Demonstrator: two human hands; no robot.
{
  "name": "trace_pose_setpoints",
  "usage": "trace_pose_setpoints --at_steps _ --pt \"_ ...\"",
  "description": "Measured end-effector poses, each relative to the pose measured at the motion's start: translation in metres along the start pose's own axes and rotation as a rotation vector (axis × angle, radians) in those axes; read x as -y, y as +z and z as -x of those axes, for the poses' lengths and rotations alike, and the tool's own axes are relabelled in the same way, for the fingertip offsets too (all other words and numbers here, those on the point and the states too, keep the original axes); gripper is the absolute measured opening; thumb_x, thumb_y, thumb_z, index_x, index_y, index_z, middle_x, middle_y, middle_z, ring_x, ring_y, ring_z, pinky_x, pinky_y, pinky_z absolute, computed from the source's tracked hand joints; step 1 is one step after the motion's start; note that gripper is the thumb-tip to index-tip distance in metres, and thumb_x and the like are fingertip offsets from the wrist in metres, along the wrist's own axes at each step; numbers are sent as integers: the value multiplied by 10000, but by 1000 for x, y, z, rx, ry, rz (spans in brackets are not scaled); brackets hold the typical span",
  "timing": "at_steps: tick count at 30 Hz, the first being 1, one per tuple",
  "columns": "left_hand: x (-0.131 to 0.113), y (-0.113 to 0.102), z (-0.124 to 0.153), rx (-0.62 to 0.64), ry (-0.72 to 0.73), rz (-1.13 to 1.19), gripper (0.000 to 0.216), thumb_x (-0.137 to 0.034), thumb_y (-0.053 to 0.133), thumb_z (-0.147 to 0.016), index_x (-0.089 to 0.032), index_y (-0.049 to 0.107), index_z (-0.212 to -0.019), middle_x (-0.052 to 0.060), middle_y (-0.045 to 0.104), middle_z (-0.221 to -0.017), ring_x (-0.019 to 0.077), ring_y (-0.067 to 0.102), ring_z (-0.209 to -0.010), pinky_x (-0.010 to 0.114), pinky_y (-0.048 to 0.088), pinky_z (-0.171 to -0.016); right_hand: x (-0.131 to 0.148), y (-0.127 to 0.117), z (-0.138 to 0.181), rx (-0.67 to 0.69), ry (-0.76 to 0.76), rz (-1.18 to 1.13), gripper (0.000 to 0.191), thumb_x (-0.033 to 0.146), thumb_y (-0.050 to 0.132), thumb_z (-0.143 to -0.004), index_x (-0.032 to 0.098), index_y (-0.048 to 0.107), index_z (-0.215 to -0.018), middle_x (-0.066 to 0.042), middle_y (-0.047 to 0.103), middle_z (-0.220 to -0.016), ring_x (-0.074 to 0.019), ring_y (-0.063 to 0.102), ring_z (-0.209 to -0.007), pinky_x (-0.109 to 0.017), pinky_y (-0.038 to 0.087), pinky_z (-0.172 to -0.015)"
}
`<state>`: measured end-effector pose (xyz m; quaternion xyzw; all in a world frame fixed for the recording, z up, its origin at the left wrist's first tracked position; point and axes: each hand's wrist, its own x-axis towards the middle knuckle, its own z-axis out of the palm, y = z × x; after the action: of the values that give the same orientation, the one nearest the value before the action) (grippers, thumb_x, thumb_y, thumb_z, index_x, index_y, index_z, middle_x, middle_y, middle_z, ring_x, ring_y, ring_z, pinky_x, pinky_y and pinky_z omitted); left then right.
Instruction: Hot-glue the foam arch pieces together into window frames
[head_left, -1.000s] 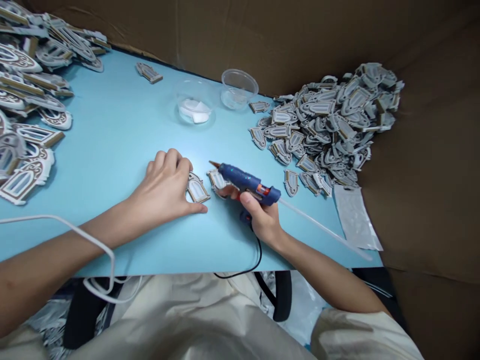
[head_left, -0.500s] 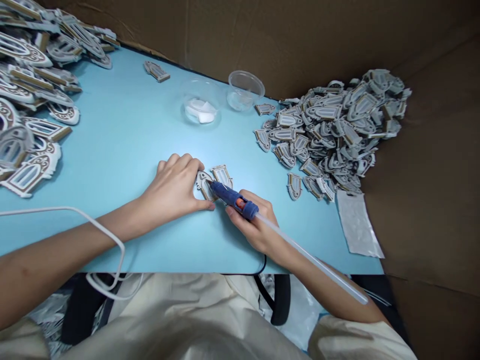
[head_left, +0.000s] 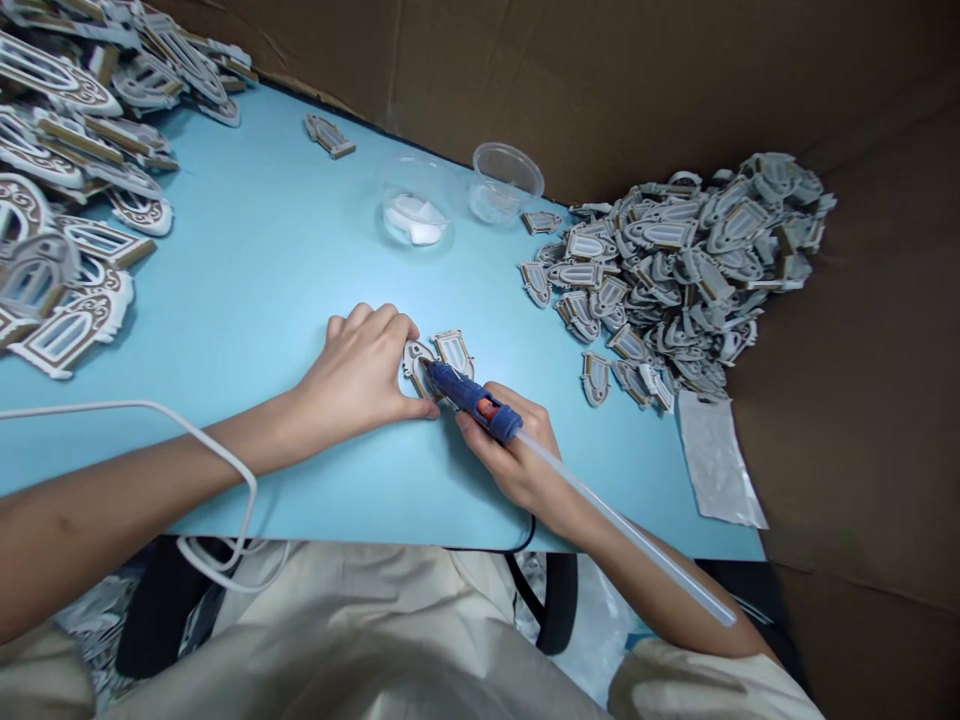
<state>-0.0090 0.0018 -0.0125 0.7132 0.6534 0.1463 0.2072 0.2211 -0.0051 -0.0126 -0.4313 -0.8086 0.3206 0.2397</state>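
Note:
My right hand (head_left: 514,450) is wrapped round a blue hot glue gun (head_left: 472,400) with a long clear glue stick (head_left: 630,530) running out of its back over my forearm. Its nozzle points left, onto a small white arched window-shaped piece (head_left: 417,362). Thumb and fingers of my left hand (head_left: 367,365) grip that piece by its left side and lower end, against the table. A second window-shaped piece (head_left: 454,352) lies just right of it, its lower part hidden by the glue gun. Whether glue is coming out is too small to tell.
Larger arched pieces (head_left: 75,335) are heaped at the left, a pile of small ones (head_left: 675,260) at the right. Two clear plastic cups (head_left: 506,180) stand at the back, one with white material inside. A white cable (head_left: 187,430) crosses my left forearm. Cardboard walls (head_left: 585,90) enclose the table.
The whole view has shifted slightly, so the table things sit a little further right. Both hands keep their grips, and the nozzle stays at the window-shaped piece.

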Motion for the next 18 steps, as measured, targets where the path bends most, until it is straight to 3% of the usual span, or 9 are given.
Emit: trace_pose_setpoints --at_steps 18 --pt "1 2 -1 -10 -5 11 692 -539 985 -654 -214 678 -1183 114 702 -1205 410 592 -1218 515 435 -1011 -2 4 -1 -1 2 -26 374 355 632 -1030 224 428 -745 19 461 -690 -124 420 -618 -296 327 -613"
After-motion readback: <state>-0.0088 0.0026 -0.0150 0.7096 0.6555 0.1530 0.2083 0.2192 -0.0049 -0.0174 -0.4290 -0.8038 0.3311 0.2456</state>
